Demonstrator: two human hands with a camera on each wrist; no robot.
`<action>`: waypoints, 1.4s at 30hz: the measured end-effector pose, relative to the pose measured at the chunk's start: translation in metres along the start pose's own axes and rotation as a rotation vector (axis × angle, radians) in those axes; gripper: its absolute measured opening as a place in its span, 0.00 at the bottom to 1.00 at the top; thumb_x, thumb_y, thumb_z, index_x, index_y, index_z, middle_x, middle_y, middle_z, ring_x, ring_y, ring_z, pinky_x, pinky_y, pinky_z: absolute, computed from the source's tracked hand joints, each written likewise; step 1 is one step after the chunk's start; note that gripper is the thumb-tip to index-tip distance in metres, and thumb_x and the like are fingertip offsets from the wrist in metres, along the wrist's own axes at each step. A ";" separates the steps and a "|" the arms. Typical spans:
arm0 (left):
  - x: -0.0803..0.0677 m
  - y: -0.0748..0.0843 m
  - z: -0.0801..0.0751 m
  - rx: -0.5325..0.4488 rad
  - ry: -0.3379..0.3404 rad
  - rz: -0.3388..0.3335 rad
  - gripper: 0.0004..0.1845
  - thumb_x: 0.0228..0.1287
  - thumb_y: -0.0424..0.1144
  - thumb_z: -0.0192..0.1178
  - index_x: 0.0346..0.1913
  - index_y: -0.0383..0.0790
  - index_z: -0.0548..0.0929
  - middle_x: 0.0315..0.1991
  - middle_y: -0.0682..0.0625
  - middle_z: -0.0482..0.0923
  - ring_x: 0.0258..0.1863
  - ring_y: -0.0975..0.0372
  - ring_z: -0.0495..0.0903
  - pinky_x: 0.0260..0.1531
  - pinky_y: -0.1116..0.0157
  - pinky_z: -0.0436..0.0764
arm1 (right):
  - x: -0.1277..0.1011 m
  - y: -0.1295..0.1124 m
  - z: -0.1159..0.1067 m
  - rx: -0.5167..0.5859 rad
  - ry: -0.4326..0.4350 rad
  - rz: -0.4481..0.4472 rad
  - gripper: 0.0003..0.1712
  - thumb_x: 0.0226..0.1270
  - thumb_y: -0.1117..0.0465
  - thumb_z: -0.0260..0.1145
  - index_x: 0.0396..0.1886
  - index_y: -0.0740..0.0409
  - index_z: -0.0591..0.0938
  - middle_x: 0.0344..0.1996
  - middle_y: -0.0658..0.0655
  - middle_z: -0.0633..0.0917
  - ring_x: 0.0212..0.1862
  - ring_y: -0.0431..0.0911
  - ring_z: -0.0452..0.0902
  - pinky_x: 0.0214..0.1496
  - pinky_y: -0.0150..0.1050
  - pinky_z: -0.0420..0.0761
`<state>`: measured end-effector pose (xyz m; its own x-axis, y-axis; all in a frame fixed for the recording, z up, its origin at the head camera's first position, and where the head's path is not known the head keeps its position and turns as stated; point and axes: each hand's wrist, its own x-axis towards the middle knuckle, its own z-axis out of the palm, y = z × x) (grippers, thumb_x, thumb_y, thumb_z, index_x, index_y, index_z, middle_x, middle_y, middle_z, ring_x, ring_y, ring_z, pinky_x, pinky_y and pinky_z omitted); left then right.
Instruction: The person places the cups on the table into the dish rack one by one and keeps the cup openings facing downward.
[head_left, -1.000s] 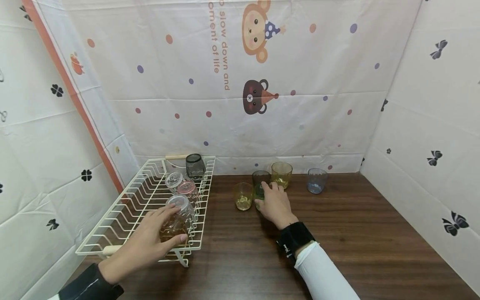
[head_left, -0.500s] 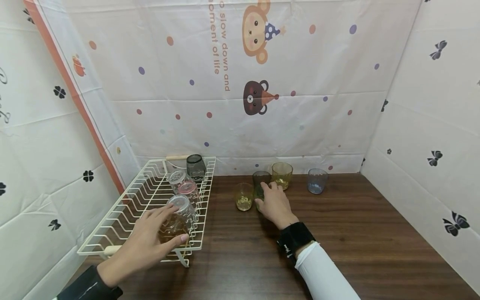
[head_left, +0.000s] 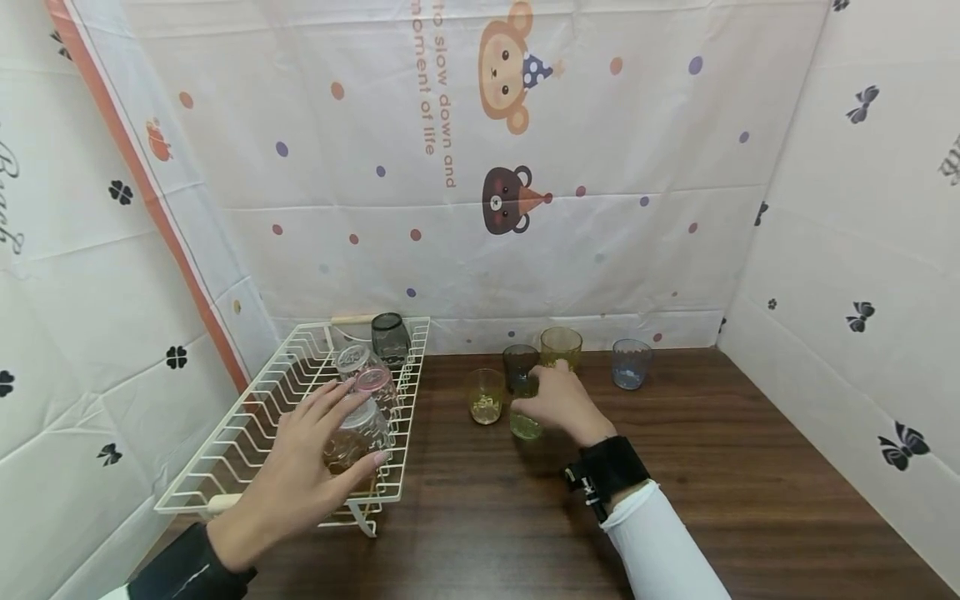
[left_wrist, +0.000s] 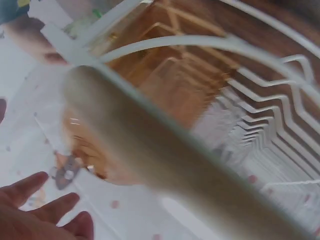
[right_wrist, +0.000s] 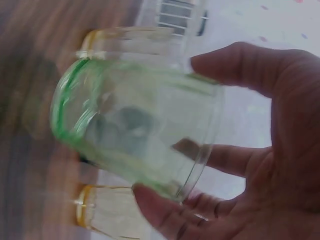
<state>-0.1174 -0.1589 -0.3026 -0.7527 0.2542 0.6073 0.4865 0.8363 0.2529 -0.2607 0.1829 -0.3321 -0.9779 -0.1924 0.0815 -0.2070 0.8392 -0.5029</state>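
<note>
My right hand (head_left: pixel 562 404) grips a green-tinted glass (right_wrist: pixel 132 122) near its rim, thumb on one side and fingers on the other. In the head view that glass stands in front of a dark glass (head_left: pixel 519 360); whether its base touches the table cannot be told. My left hand (head_left: pixel 311 467) is spread beside an amber glass (head_left: pixel 343 450), which sits upside down at the near end of the white wire rack (head_left: pixel 247 446). In the left wrist view its fingers (left_wrist: pixel 55 207) are straight and apart from the amber glass.
Upside down in the rack are also a clear glass (head_left: pixel 367 417), a pink-based glass (head_left: pixel 375 385), another clear glass (head_left: pixel 351 358) and a grey glass (head_left: pixel 390 337). On the wooden table stand a small yellow glass (head_left: pixel 486 396), a larger yellow glass (head_left: pixel 561 340) and a blue glass (head_left: pixel 632 364).
My left hand has let go of the amber glass and spread its fingers. My right hand has moved slightly right, and the green glass now shows in front of the dark one.
</note>
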 end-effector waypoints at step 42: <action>0.043 0.065 0.029 -0.175 0.149 0.292 0.41 0.54 0.35 0.83 0.71 0.41 0.76 0.62 0.43 0.78 0.60 0.53 0.83 0.57 0.51 0.86 | -0.035 -0.064 -0.013 1.122 -0.377 -0.543 0.33 0.80 0.52 0.48 0.73 0.70 0.69 0.49 0.46 0.85 0.44 0.38 0.86 0.45 0.34 0.87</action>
<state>-0.1309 -0.0794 -0.2820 -0.5047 0.3851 0.7727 0.7492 0.6400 0.1704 -0.2134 0.1427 -0.2922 -0.6713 -0.6547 0.3473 -0.2552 -0.2358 -0.9377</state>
